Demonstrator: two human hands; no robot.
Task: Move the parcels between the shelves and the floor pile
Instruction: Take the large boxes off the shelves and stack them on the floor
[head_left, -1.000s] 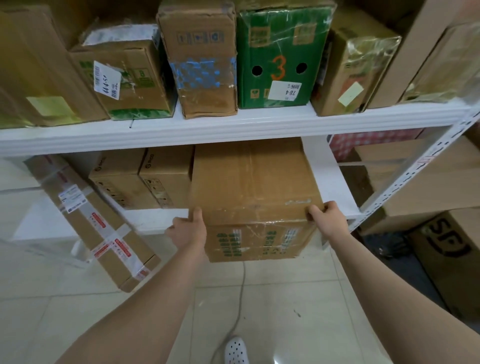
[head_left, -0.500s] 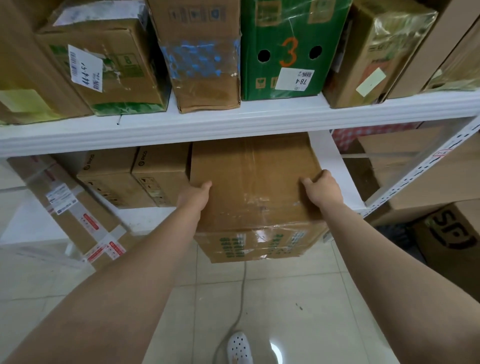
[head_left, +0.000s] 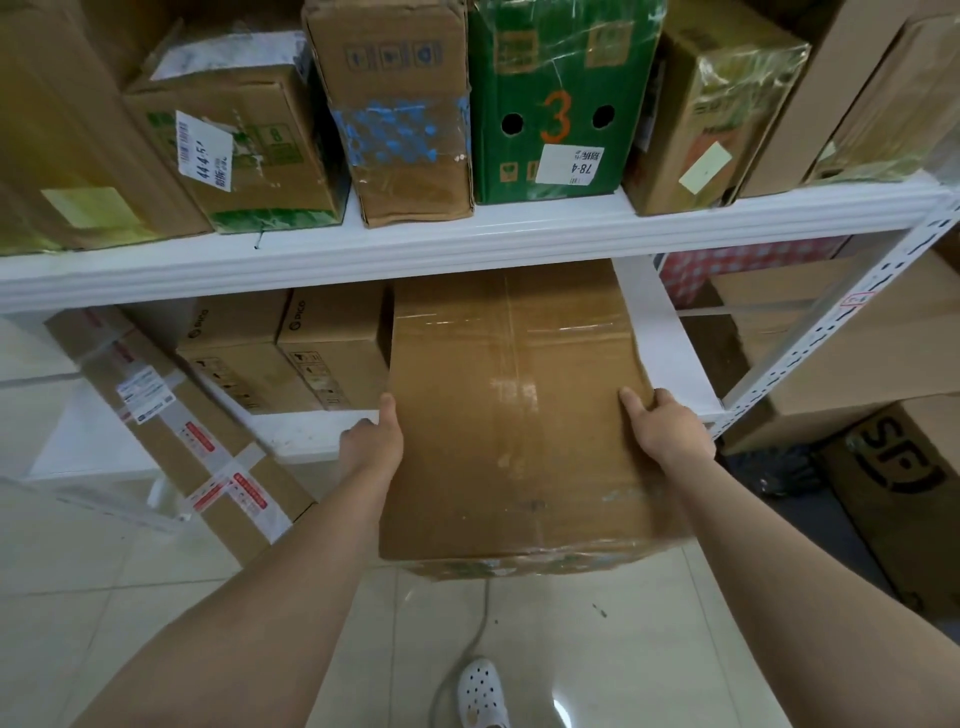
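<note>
I note my left hand (head_left: 371, 447) and right hand (head_left: 667, 431) clamping the brown parcel (head_left: 514, 415) at 9 and 3 o'clock, thumbs on top. Its 12 o'clock end lies over the lower shelf (head_left: 667, 343).

A brown cardboard box (head_left: 514, 415), sealed with clear tape, is seen mid-frame. It is gripped at both sides, jutting past the lower shelf (head_left: 670, 332).

The upper shelf (head_left: 467, 244) holds a row of cartons (head_left: 405, 130); the lower shelf (head_left: 670, 353), two small cartons (head_left: 291, 358) and a large parcel (head_left: 514, 415) jutting past its front edge.
</note>
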